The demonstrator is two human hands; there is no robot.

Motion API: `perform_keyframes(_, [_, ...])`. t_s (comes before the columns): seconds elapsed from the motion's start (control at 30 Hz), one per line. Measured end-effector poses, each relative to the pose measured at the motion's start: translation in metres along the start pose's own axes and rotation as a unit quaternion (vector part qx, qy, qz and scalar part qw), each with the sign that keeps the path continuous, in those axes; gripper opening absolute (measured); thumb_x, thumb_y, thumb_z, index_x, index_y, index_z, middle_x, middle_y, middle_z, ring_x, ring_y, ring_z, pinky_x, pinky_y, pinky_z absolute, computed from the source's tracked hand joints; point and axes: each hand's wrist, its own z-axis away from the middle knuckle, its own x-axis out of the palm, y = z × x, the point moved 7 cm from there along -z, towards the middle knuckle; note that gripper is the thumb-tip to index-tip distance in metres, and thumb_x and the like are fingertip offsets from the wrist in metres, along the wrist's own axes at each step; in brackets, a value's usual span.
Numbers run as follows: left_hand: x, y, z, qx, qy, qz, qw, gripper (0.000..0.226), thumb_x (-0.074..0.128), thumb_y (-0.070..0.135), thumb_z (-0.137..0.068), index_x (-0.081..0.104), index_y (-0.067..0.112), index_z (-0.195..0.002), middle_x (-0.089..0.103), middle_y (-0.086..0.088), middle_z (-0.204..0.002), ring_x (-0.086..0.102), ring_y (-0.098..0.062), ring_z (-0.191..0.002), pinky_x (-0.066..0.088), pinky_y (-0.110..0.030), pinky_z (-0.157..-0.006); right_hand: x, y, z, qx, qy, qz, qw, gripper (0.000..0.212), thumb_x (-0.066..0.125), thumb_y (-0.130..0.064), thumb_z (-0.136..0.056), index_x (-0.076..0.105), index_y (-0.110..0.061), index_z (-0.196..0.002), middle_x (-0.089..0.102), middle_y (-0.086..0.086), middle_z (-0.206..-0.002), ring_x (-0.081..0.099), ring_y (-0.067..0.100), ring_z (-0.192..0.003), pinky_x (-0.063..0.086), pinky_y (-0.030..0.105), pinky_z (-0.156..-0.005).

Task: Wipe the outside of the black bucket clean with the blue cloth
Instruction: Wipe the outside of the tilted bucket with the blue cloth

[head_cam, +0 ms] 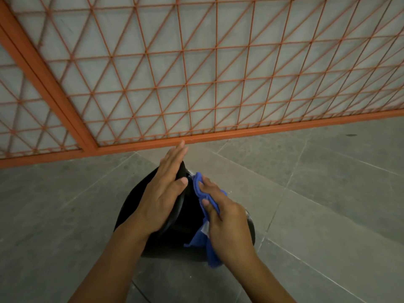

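Grey floor tiles (328, 193) carry the black plastic bucket (133, 206); left hand (162, 193) braces flat, fingers straight, right hand (227, 226) clamps the blue cloth (201, 189); firm overlapping strokes should serve best.

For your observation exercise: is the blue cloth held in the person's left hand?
No, the right hand grips the blue cloth against the black bucket; the left hand rests flat.

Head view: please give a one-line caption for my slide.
Left hand steadies the black bucket while right hand presses the blue cloth to it.
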Motion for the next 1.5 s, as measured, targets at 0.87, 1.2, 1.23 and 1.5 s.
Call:
perform_keyframes(0.87, [-0.003, 0.002, 0.004, -0.003, 0.033, 0.008, 0.999, 0.063, 0.034, 0.043, -0.082, 0.029, 0.032, -0.144, 0.019, 0.017, -0.156, 0.01, -0.002, -0.145, 0.011, -0.046, -0.121, -0.007, 0.035, 0.001, 0.067, 0.036, 0.028, 0.997, 0.038, 0.047, -0.012, -0.093, 0.048, -0.031, -0.126, 0.051, -0.01, -0.132, 0.046, 0.003, -0.121, 0.025, -0.005, -0.093])
perform_keyframes(1.2, [-0.005, 0.002, 0.004, -0.008, 0.043, 0.032, 0.999, 0.063, 0.035, 0.042, -0.078, 0.031, 0.033, -0.141, 0.023, 0.014, -0.155, 0.013, -0.003, -0.145, 0.011, -0.045, -0.121, -0.007, 0.046, -0.009, 0.081, 0.023, 0.05, 0.995, 0.036, 0.045, -0.019, -0.094, 0.048, -0.026, -0.13, 0.062, -0.002, -0.119, 0.055, 0.003, -0.103, 0.032, -0.008, -0.076])
perform_keyframes(1.23, [-0.005, 0.002, 0.005, -0.01, 0.04, 0.034, 0.999, 0.065, 0.036, 0.043, -0.078, 0.03, 0.032, -0.142, 0.021, 0.015, -0.156, 0.012, -0.002, -0.145, 0.012, -0.045, -0.121, -0.01, 0.049, -0.004, 0.101, 0.03, 0.056, 0.993, 0.037, 0.044, -0.019, -0.094, 0.047, -0.026, -0.13, 0.063, 0.002, -0.116, 0.058, 0.007, -0.101, 0.034, -0.005, -0.073])
perform_keyframes(1.5, [-0.003, 0.006, 0.004, 0.004, 0.055, 0.057, 0.997, 0.066, 0.04, 0.039, -0.077, 0.038, 0.023, -0.141, 0.03, 0.011, -0.154, 0.018, -0.007, -0.145, 0.013, -0.047, -0.12, -0.009, 0.043, -0.002, 0.078, 0.016, 0.031, 0.996, 0.037, 0.046, -0.018, -0.094, 0.049, -0.026, -0.129, 0.057, -0.006, -0.127, 0.053, 0.008, -0.115, 0.038, 0.008, -0.092])
